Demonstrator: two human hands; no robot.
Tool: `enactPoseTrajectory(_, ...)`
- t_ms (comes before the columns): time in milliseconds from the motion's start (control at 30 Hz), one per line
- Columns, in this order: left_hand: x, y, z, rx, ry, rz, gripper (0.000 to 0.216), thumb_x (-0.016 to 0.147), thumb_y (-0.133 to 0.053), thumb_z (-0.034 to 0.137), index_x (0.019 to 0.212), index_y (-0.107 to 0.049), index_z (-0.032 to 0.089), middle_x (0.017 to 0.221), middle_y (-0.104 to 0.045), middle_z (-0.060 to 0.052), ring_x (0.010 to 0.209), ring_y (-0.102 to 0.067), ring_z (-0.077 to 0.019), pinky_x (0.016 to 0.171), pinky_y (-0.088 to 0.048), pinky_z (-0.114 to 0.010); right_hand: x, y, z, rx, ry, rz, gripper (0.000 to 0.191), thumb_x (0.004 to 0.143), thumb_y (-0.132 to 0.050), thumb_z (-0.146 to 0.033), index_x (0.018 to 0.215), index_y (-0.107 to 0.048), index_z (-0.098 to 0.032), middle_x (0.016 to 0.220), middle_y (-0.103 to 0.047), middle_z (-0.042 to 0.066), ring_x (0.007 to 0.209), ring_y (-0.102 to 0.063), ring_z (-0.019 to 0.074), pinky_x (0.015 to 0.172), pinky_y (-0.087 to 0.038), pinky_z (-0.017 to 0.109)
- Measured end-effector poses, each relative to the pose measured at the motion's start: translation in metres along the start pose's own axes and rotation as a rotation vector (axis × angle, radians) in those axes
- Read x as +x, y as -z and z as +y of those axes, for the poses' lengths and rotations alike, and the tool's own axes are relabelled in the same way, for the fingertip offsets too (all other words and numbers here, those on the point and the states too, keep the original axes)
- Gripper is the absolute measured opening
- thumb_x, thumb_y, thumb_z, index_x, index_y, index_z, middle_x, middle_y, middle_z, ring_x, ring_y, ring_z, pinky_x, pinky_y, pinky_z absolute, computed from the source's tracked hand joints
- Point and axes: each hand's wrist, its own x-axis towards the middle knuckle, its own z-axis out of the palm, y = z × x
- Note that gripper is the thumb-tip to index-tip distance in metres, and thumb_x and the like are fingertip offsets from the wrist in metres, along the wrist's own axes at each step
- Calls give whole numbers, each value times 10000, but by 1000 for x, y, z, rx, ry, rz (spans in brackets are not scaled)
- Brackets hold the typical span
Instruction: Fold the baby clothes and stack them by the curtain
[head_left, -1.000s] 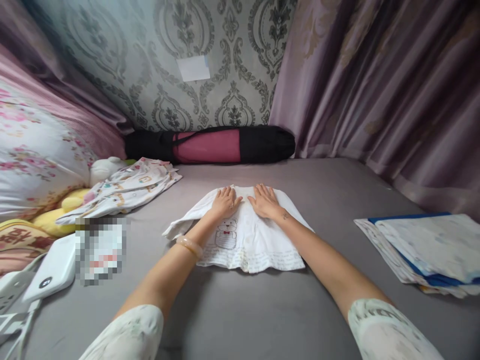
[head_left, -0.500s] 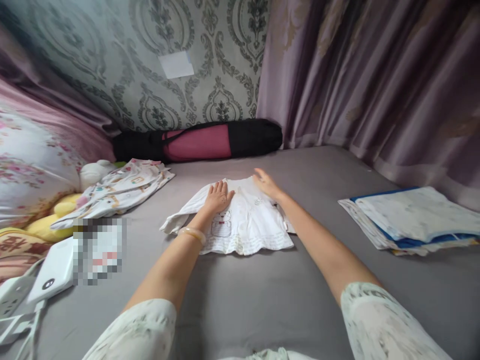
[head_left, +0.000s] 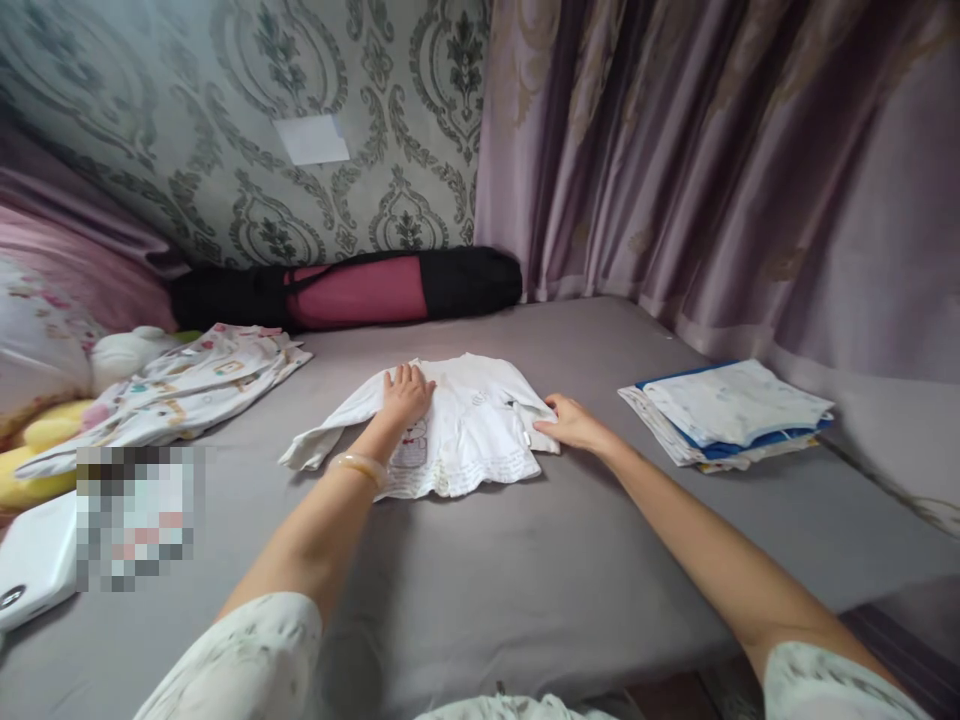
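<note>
A small white long-sleeved shirt [head_left: 472, 420] with a printed animal figure lies spread on the grey bed sheet [head_left: 480, 580]. My left hand [head_left: 407, 394] rests flat on the shirt's upper left part, fingers stretched out; a pale bangle [head_left: 361, 467] circles that wrist. At the other side, my right hand [head_left: 571, 422] pinches the shirt's right sleeve near its cuff, thumb and fingers closed on the cloth. The left sleeve stretches out over the sheet.
On the right lies a stack of folded clothes [head_left: 731, 410]. A patterned garment [head_left: 202, 385] lies at left beside plush toys [head_left: 56, 430] and a white power bank [head_left: 37, 560]. A black and pink rolled bag [head_left: 356, 290] lies along the wall, next to purple curtains [head_left: 637, 150].
My right hand has moved from the shirt's collar area down to its right sleeve and grips it. My left hand stays on the shirt. The view has turned to the right.
</note>
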Motion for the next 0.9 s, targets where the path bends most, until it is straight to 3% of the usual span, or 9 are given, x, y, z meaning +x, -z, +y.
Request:
enactPoseTrajectory(167,-18,10,37,-48,-132,16,522,981,-287,352,1446,-341,121,1546,-318,-201,1460,-232,-293,1171,-161,-509,8,18,-12,-66,64,-18,431,796,-602,-158,1224,-557,-150,1139,-661,93,988,-621,209,783,-450,248)
enactPoseTrajectory(333,-31,23,65,-156,-291,-31,496,986,-315,421,1414,-361,175,1539,-342,-166,1457,-243,-262,1176,-171,-498,-10,43,-22,-550,209,314,378,897,-362,-53,1186,-585,-154,1175,-592,175,1110,-510,294,914,-361,386)
enactPoseTrajectory(467,-36,20,73,-201,-391,-81,438,983,-332,417,1360,-393,202,1494,-401,-140,1415,-321,-230,1170,-194,-505,-25,39,-3,-693,272,158,422,881,-334,-21,1181,-607,-136,1172,-594,167,1099,-497,280,899,-340,372)
enactPoseTrajectory(567,-36,14,73,-211,-406,-81,407,977,-351,407,1329,-417,211,1479,-405,-135,1406,-328,-233,1165,-202,-514,-24,44,26,-598,156,80,506,837,-370,5,1250,-595,-180,1239,-606,123,1111,-526,249,884,-360,331)
enactPoseTrajectory(667,-33,12,72,-208,-393,-96,399,965,-380,413,1313,-432,224,1476,-400,-130,1418,-302,-250,1161,-207,-524,-15,59,50,-420,-76,158,477,864,-381,-55,1249,-621,-203,1220,-649,110,1069,-591,235,844,-401,301)
enactPoseTrajectory(767,-30,13,73,-199,-394,-101,371,952,-411,403,1280,-461,237,1431,-445,-126,1381,-357,-260,1142,-237,-536,-5,68,64,-285,-255,241,366,902,-424,-178,1152,-691,-192,1121,-702,117,1017,-638,237,795,-433,283)
enactPoseTrajectory(900,-28,14,74,-187,-403,-100,372,952,-410,414,1266,-471,223,1410,-461,-129,1352,-391,-262,1129,-253,-535,5,58,66,-166,-392,162,348,905,-468,-364,946,-758,-176,900,-739,126,908,-682,245,716,-461,279)
